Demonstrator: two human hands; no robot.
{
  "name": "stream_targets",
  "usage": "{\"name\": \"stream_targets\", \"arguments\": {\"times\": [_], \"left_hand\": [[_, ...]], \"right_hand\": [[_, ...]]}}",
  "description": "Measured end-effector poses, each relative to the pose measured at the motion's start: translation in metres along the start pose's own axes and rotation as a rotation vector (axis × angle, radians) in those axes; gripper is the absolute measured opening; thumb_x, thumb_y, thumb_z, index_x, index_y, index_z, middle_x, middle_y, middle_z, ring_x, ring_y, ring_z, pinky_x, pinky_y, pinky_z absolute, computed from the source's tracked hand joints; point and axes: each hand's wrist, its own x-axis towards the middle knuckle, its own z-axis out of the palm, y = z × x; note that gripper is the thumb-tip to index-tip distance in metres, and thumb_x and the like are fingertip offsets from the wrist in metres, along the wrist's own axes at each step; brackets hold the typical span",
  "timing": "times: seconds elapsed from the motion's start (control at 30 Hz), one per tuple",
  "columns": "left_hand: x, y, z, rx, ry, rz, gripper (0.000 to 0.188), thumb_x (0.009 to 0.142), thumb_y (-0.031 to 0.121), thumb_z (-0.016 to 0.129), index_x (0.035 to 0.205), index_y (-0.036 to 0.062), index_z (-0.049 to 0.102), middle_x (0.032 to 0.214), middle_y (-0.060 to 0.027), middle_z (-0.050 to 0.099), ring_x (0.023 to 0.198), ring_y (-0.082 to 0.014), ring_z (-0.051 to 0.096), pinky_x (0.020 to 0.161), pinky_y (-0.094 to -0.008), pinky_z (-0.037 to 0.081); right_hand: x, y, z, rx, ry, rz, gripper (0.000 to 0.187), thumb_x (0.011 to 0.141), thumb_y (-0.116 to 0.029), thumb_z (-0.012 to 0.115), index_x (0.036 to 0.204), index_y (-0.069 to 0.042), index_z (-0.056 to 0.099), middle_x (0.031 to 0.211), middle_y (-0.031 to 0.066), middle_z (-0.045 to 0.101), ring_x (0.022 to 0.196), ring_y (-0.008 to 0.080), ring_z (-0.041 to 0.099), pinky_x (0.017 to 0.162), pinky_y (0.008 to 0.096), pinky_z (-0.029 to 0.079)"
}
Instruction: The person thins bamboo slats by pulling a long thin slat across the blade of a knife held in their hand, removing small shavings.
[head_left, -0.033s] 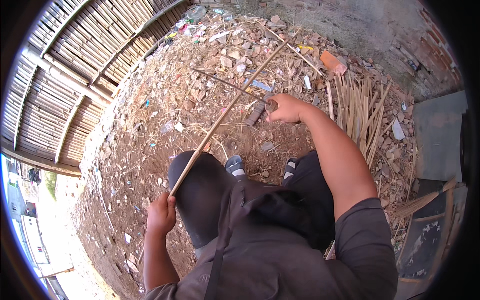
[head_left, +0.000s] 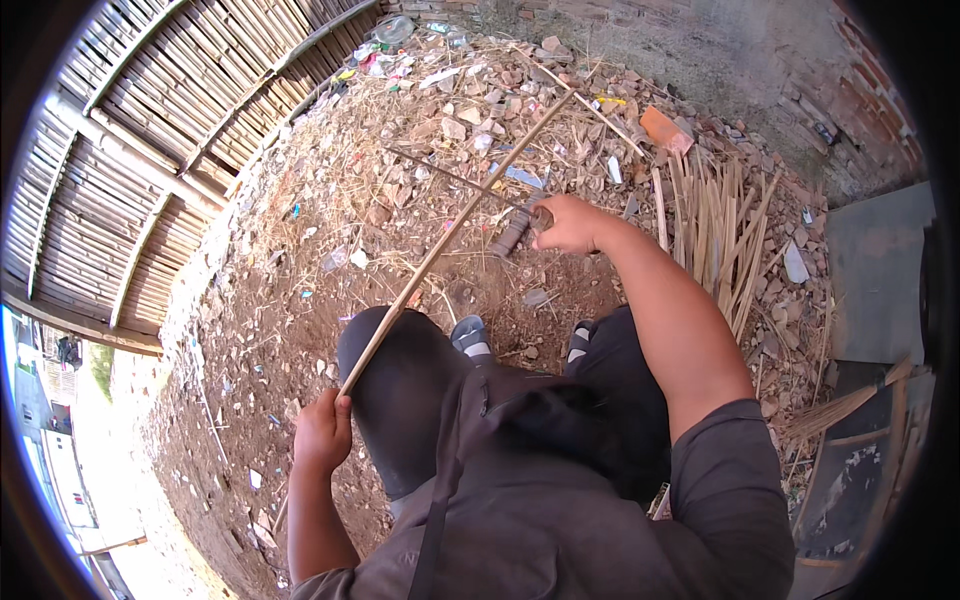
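Note:
My left hand [head_left: 322,430] is closed around the near end of a long bamboo strip [head_left: 432,258], beside my left knee. The strip slants over that knee and away to the upper right. In my right hand [head_left: 572,222] is a long, thin-bladed knife [head_left: 440,170]; its handle is mostly hidden by my fingers. The dark blade points to the upper left and crosses the strip beyond its middle. Whether the edge touches the strip I cannot tell. Below my right hand, a short brown cylindrical piece [head_left: 511,236] lies on the ground.
Split bamboo strips [head_left: 715,220] lie in a pile on the right. Broken brick, straw and litter [head_left: 450,128] cover the ground ahead. A bamboo-slat fence [head_left: 150,130] stands left, a rough wall [head_left: 720,70] at the back, and grey panels [head_left: 880,275] at the right.
The far end of the bamboo strip has dipped slightly toward me. The knife's blade has shifted a little nearer too; both hands keep their grip.

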Motion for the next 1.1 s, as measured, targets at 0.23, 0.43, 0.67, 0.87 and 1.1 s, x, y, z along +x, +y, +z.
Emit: {"name": "stream_targets", "arguments": {"times": [0.23, 0.43, 0.67, 0.87, 1.1], "left_hand": [[-0.008, 0.001, -0.005, -0.068, -0.019, -0.013, 0.032, 0.103, 0.028, 0.048, 0.087, 0.0013, 0.053, 0.073, -0.0266, 0.06, 0.073, -0.0495, 0.059, 0.063, -0.0551, 0.044], [0.003, 0.006, -0.005, 0.064, 0.017, 0.026, 0.031, 0.103, 0.027, 0.048, 0.086, 0.0015, 0.053, 0.072, -0.0258, 0.059, 0.072, -0.0499, 0.058, 0.062, -0.0549, 0.043], [-0.003, -0.006, 0.001, -0.046, -0.013, -0.006, 0.032, 0.103, 0.028, 0.047, 0.087, 0.0016, 0.053, 0.074, -0.026, 0.059, 0.074, -0.0496, 0.058, 0.062, -0.0554, 0.043], [0.008, -0.001, -0.001, -0.009, 0.026, 0.028, 0.03, 0.103, 0.027, 0.049, 0.089, 0.0017, 0.055, 0.073, -0.0264, 0.059, 0.074, -0.0491, 0.058, 0.063, -0.0554, 0.043], [0.001, -0.008, 0.0, -0.04, -0.008, 0.018, 0.028, 0.103, 0.026, 0.049, 0.09, 0.0022, 0.056, 0.071, -0.025, 0.059, 0.072, -0.0486, 0.058, 0.063, -0.0559, 0.044]], "right_hand": [[-0.02, -0.058, 0.026, -0.345, 0.06, -0.219, 0.033, 0.073, -0.02, 0.069, 0.102, -0.003, 0.065, 0.084, 0.0197, 0.068, 0.085, 0.0375, 0.068, 0.074, 0.0474, 0.052], [0.0, 0.0, -0.004, -0.094, 0.057, -0.061, 0.033, 0.072, -0.019, 0.068, 0.101, -0.003, 0.066, 0.081, 0.0185, 0.067, 0.079, 0.0357, 0.067, 0.07, 0.0443, 0.052], [-0.02, -0.064, 0.026, -0.386, 0.114, -0.219, 0.03, 0.071, -0.016, 0.067, 0.1, -0.01, 0.068, 0.081, 0.0176, 0.068, 0.079, 0.039, 0.067, 0.068, 0.0472, 0.051], [0.003, -0.003, 0.002, -0.189, 0.164, -0.047, 0.035, 0.071, -0.02, 0.07, 0.103, -0.007, 0.069, 0.088, 0.0193, 0.069, 0.087, 0.0368, 0.068, 0.075, 0.0455, 0.052], [-0.029, -0.082, 0.025, -0.476, 0.08, -0.22, 0.032, 0.074, -0.016, 0.067, 0.105, -0.009, 0.068, 0.09, 0.0175, 0.07, 0.087, 0.0384, 0.068, 0.074, 0.0501, 0.054]]}}
